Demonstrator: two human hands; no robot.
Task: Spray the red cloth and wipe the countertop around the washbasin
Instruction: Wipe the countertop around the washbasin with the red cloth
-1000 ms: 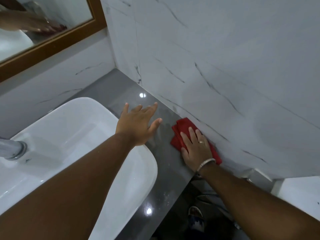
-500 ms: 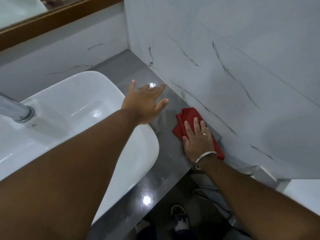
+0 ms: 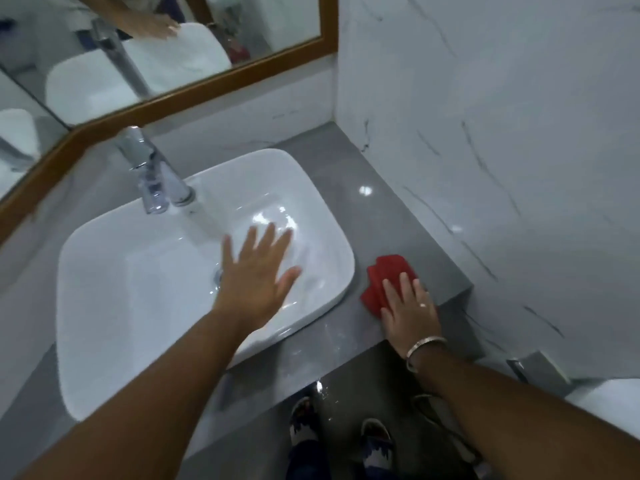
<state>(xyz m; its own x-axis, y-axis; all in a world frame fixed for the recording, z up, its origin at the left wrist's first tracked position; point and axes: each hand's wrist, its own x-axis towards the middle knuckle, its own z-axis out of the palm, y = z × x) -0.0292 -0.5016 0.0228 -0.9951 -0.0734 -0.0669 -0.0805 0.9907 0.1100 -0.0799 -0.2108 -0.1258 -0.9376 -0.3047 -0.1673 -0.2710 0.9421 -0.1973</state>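
The room is a small bathroom with white marble-pattern wall tiles that carry thin dark veins, and a glossy grey stone worktop fills the corner. On this worktop sits one white rectangular ceramic washbasin with rounded corners. Behind it stands one chrome tap, and its spout reaches over the bowl. Above the back wall hangs one mirror in a brown wooden frame; in the glass I see the basin and the tap again, and also one hand.

Two bare hands are in view. The left hand is stretched out flat over the right part of the basin, palm down, with its fingers spread apart and holding nothing. It looks a little blurred, and I cannot tell if it touches the bowl.

The right hand lies flat on one red folded cloth, which is on the worktop just beside the right rim of the basin, near the front edge. Its fingers are straight and slightly apart, pressing down on the cloth, not closed around it. On this hand there is one ring, and one silver bangle is around the wrist.

Below the worktop edge, on the dark floor, two patterned shoes are visible. Two bright light spots reflect on the grey surface.
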